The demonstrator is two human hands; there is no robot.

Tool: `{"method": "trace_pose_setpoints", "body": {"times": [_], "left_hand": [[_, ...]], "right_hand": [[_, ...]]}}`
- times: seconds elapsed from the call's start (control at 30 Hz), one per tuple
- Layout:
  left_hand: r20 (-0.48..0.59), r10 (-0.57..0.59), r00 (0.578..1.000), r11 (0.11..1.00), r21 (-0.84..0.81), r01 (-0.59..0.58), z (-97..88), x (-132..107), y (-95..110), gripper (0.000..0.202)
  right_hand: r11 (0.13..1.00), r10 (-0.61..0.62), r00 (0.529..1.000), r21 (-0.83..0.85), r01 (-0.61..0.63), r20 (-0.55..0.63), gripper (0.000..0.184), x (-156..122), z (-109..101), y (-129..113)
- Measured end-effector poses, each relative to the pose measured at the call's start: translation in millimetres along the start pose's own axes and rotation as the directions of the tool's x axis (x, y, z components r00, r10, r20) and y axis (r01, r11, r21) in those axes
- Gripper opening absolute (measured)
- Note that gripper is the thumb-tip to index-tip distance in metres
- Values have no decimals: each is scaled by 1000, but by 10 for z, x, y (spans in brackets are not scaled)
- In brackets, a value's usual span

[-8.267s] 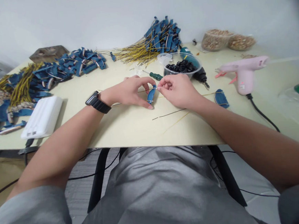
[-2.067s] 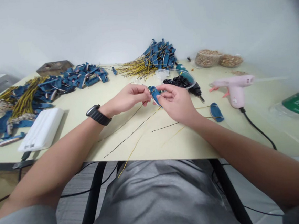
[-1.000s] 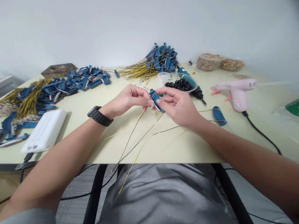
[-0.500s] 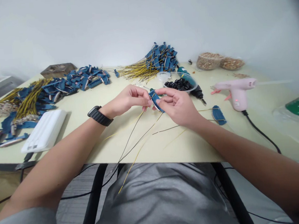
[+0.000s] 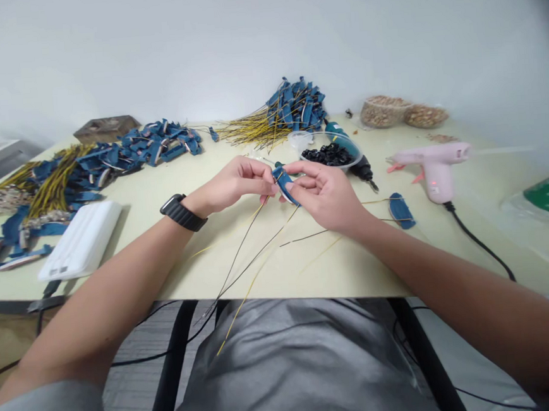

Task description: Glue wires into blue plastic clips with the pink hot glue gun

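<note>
**Curved blue piece [image 5: 285, 185], pinched two-handed**

Left hand [image 5: 237, 187] and right hand [image 5: 325, 195]: fingers closed narrowly on the curved blue piece, held above the cream tabletop [image 5: 336, 270]. Thin black and yellow wires [image 5: 255, 264] trail from it toward the tabletop's near edge. A second curved blue piece [image 5: 401, 210] lies to the right. A close, steady pinch seems best, keeping the wires untwisted.

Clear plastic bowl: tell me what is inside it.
A heap of black pieces sits in the clear plastic bowl; whatever lies under the heap is covered, and the pieces' exact shape is too small to tell.
</note>
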State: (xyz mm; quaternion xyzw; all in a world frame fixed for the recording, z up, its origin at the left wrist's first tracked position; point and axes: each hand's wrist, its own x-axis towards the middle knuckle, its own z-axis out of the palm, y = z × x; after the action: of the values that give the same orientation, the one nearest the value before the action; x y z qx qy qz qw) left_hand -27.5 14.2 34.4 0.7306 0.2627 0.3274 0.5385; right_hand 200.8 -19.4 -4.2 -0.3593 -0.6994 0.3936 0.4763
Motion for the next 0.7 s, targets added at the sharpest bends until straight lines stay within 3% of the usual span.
{"method": "trace_pose_setpoints", "body": {"times": [0.3, 0.57, 0.7], "left_hand": [[21, 4, 1000, 1000, -5, -3, -9, 8, -29, 20], [21, -47, 999, 992, 114, 45, -42, 2, -68, 22], [33, -94, 995, 965, 251, 82, -63, -10, -94, 22]], "right_hand": [[1000, 24, 1000, -12, -24, -13, 34, -2, 4, 23], [993, 30, 999, -116, -32, -21, 34, 0, 10, 59], [975, 44, 999, -217, -48, -22, 35, -2, 2, 70]]}}
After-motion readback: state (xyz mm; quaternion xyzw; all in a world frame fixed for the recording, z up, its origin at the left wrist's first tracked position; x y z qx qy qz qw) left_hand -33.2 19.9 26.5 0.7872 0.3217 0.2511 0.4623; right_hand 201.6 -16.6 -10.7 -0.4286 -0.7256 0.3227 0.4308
